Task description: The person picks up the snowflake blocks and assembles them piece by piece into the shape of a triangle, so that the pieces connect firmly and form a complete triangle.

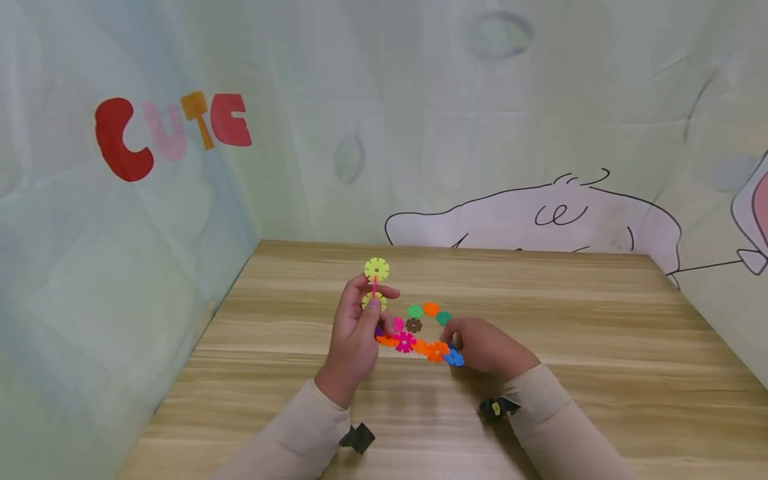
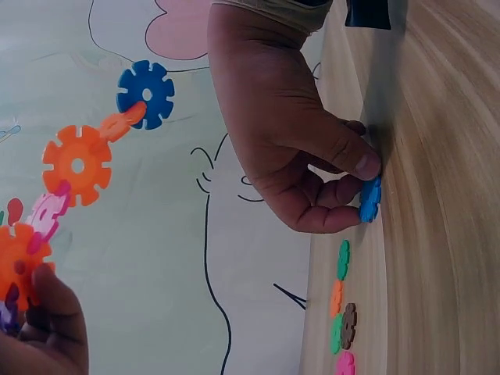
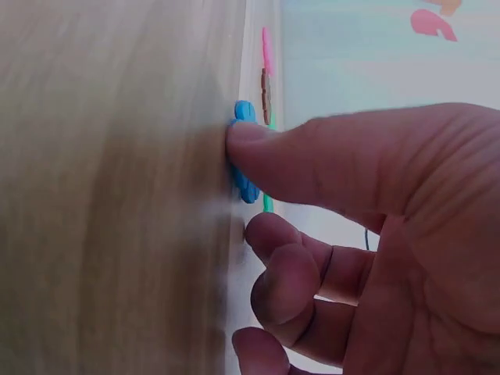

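Your left grip (image 1: 353,333) clasps a multicoloured notched-disc plastic chain (image 1: 409,345)! Your right grip (image 1: 489,347) pinches a blue notched plastic disc (image 2: 371,201).

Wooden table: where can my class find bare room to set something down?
The wooden table is bare right of the right hand, out to its right edge; left of the left hand, up to the lettered wall; and behind the loose discs, up to the cartoon backdrop. Between the hands it is crowded with those discs and the held disc chain.
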Demonstrator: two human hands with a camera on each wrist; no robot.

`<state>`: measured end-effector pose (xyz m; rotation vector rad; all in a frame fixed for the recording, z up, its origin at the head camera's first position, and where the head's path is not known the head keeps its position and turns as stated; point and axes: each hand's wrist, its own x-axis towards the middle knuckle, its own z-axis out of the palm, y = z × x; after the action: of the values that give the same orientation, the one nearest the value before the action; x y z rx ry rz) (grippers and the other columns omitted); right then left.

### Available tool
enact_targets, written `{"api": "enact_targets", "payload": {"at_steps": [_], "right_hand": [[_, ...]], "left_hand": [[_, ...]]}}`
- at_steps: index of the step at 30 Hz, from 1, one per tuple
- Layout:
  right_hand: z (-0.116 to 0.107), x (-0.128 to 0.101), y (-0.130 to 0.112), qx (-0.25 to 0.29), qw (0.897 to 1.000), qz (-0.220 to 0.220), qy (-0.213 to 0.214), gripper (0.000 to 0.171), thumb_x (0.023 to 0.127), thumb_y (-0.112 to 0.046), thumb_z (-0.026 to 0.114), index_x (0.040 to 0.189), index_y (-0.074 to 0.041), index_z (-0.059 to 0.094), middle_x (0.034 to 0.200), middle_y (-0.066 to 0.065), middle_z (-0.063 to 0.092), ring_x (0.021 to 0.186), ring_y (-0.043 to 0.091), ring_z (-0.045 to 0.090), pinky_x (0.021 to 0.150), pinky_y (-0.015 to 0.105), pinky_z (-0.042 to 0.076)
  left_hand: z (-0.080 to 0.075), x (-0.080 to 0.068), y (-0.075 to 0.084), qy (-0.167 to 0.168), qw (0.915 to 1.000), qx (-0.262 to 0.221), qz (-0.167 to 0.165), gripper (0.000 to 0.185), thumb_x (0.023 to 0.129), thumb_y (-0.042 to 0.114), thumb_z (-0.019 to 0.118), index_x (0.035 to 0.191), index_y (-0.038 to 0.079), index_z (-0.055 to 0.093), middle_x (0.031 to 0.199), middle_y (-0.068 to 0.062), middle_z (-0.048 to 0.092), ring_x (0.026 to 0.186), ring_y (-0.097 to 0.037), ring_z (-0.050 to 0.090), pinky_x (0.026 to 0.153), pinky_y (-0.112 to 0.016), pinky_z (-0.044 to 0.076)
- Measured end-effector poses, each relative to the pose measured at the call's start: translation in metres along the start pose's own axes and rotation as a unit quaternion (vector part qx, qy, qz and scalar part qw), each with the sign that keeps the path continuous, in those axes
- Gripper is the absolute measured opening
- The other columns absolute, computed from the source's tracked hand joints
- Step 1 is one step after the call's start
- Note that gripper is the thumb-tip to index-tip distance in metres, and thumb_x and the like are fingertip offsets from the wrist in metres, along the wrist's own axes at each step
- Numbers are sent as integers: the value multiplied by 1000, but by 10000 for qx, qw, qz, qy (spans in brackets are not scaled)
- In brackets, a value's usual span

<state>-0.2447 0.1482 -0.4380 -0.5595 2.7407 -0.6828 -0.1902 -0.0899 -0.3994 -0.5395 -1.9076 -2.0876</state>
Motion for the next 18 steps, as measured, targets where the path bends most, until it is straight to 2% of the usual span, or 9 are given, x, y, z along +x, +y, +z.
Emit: {"api": "enact_targets", "payload": {"at_steps": [4,7,11,15,18], "right_hand": [[-1,-2,-1,102,9999,95,-56,20,93,4,70,98,-14,64,86,1,63,78,20,56,77,37,54],[-2,-2,0,309,9994,93,-86,20,94,5,67,94,-14,61,84,2,60,77,20,55,73,34,50],[-6,0,3,891,9960,-52,-47,18,90,5,67,97,-11,61,77,2,58,68,18,51,65,31,45],[-15,1,1,1849,9820,17,379,19,94,-5,74,112,-9,69,76,4,61,65,19,52,60,30,46],[-25,-5,-10,2619,9603,51,963,27,97,-13,75,123,-10,71,83,7,62,72,23,56,62,30,50]], "left_hand": [[0,0,-1,-35,10000,-55,75,27,113,8,38,139,3,43,123,-21,60,67,-14,54,66,-22,54],[0,0,-1,-56,9998,-89,167,26,113,9,40,138,1,44,123,-21,60,67,-13,53,65,-22,53],[1,0,-3,-80,9993,-45,349,26,113,10,43,137,-2,45,121,-21,61,65,-13,52,63,-21,52],[1,1,-5,-137,9982,14,591,27,113,8,44,138,-2,45,120,-21,62,62,-16,50,61,-21,51],[1,1,-6,-219,9968,28,771,32,112,5,43,144,-1,42,119,-23,62,60,-18,49,60,-21,51]]}}
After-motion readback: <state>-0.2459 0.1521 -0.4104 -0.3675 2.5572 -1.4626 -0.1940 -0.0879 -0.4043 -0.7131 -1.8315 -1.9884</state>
